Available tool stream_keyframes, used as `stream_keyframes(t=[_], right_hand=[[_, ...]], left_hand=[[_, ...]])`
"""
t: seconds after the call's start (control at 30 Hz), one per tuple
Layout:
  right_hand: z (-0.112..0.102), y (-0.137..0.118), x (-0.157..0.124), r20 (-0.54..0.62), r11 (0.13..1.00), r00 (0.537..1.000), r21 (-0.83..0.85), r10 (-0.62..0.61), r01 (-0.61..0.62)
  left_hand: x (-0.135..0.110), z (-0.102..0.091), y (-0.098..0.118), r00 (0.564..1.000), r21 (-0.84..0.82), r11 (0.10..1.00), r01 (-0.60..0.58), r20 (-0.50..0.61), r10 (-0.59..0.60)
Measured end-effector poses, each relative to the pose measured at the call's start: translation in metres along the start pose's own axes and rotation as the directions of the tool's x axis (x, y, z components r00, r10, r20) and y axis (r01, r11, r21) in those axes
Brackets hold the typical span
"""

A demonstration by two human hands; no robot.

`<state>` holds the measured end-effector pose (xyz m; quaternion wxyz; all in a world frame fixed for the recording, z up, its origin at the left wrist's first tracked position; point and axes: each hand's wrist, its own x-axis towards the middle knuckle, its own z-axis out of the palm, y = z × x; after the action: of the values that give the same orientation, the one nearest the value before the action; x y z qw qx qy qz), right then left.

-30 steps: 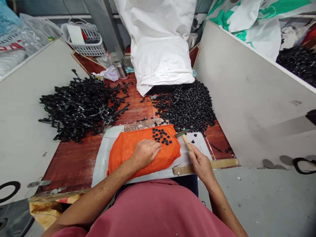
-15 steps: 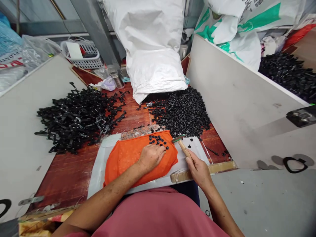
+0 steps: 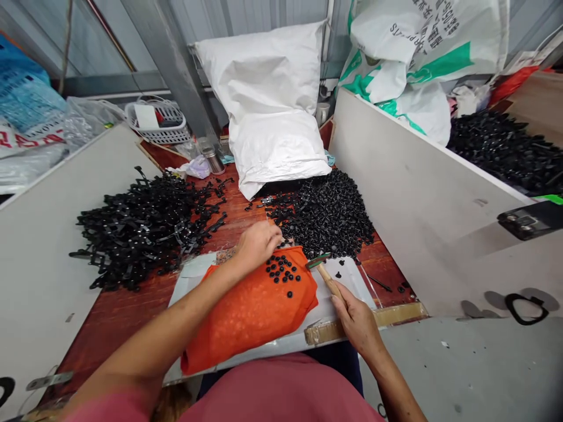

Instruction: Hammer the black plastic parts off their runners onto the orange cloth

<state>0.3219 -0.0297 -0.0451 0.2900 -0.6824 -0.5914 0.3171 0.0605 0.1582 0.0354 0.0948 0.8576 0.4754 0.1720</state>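
My left hand (image 3: 257, 242) reaches forward over the far edge of an orange mesh pad (image 3: 250, 308), fingers curled near the pile of small black caps (image 3: 328, 214); what it holds is hidden. Several loose black caps (image 3: 282, 271) lie on the pad's far right corner. My right hand (image 3: 358, 319) grips the wooden handle of a small hammer (image 3: 324, 271), whose head rests on the white sheet (image 3: 347, 272) beside the pad.
A heap of black strip parts (image 3: 141, 225) lies on the left of the red wooden table (image 3: 118, 310). White boards (image 3: 422, 193) wall both sides. A white sack (image 3: 270, 117), a basket (image 3: 156, 120) and a metal cup (image 3: 211, 157) stand at the back.
My left hand has left the loose caps on the pad and moved forward toward the cap pile. The camera has tilted up. The right hand keeps holding the hammer.
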Motion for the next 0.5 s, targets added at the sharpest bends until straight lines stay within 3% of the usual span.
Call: stream_keyframes(t=[0.1, 0.2, 0.33, 0.5], right_hand=[[0.0, -0.002, -0.001, -0.002, 1.0, 1.0, 0.013, 0.004, -0.004], [-0.001, -0.003, -0.002, -0.02, 1.0, 1.0, 0.019, 0.012, -0.012], [-0.001, -0.005, -0.002, -0.018, 1.0, 1.0, 0.019, 0.025, -0.024], [-0.001, -0.004, -0.001, 0.007, 0.999, 1.0, 0.03, 0.016, -0.016]], left_hand=[[0.056, 0.012, -0.016, 0.977, -0.004, 0.977, 0.213, -0.025, -0.213], [0.091, 0.033, -0.024, 0.958, -0.142, 0.949, 0.281, -0.016, -0.286], [0.107, 0.043, -0.034, 0.953, -0.314, 0.912, 0.264, -0.061, -0.297], [0.104, 0.012, -0.053, 0.901, -0.612, 0.747, 0.26, -0.124, -0.415]])
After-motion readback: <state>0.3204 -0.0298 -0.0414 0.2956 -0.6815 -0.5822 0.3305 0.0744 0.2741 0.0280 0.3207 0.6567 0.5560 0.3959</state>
